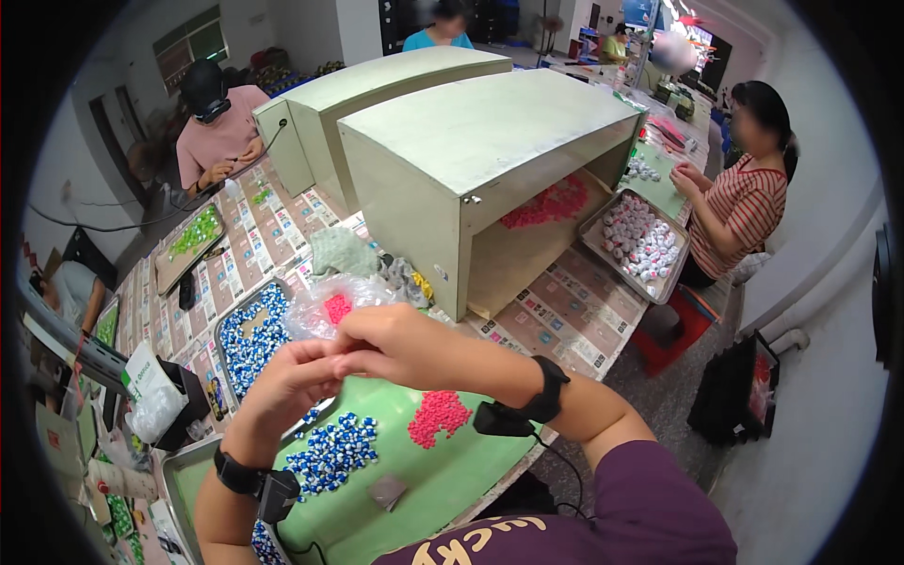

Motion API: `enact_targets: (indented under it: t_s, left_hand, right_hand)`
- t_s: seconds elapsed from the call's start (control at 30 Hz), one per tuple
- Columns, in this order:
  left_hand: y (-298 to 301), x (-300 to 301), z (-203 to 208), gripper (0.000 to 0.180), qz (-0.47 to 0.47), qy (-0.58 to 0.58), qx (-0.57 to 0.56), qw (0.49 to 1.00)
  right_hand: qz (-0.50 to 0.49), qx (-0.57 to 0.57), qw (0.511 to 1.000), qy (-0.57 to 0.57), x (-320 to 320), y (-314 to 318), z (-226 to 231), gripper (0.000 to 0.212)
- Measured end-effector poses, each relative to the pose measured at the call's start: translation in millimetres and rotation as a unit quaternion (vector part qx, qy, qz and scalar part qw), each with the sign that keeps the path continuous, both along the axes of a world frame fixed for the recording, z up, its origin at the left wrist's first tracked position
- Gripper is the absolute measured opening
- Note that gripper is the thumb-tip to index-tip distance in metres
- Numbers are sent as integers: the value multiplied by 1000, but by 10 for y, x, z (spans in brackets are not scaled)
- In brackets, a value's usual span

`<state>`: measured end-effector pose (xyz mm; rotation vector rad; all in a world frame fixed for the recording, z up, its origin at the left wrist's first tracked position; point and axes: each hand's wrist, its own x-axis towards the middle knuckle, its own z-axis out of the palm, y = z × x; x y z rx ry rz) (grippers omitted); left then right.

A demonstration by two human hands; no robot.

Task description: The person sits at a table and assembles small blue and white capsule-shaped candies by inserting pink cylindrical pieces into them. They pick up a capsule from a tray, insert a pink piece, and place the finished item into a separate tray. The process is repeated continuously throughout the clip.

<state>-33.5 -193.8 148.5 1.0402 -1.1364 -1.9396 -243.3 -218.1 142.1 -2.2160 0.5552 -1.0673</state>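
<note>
My left hand (299,373) and my right hand (384,337) meet above a green mat (443,476), their fingertips pinched together. What they hold is hidden behind the fingers. Below them on the mat lies a loose pile of small blue-and-white pieces (331,456). To its right is a smaller heap of tiny pink pieces (439,418). A small grey square (386,492) rests nearer to me. Just beyond my hands sits a clear plastic bag (299,315) with pink pieces (337,307) in it.
A metal tray (222,350) of blue-and-white pieces stands left of my hands. Ahead rises a large pale box-like cabinet (405,179), open toward the right. A tray of white-and-red pieces (643,241) is beside it, near a person in a striped shirt (749,212). Other people sit farther off.
</note>
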Motion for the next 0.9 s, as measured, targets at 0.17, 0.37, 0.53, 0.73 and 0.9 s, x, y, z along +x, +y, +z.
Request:
enact_targets:
  t_s: [0.17, 0.37, 0.53, 0.73, 0.9]
  left_hand:
    - [3, -230, -61, 30, -122, 30, 15, 992]
    - [-161, 536, -78, 34, -14, -101, -93, 990]
    - [-545, 1540, -415, 31, 209, -315, -145, 914]
    - [-1058, 2654, -1385, 40, 352, -491, -349, 716]
    - [-1309, 2732, -1911, 49, 291, -575, -438, 627]
  right_hand:
    - [4, 190, 981, 36, -610, 32, -72, 9]
    - [-255, 281, 923, 68, -2054, -813, -630, 17]
    - [-346, 96, 918, 166, -2528, -1330, -825, 55]
    - [1, 172, 848, 502, -1322, -286, 37, 40]
    - [215, 182, 922, 264, 180, -238, 206, 44]
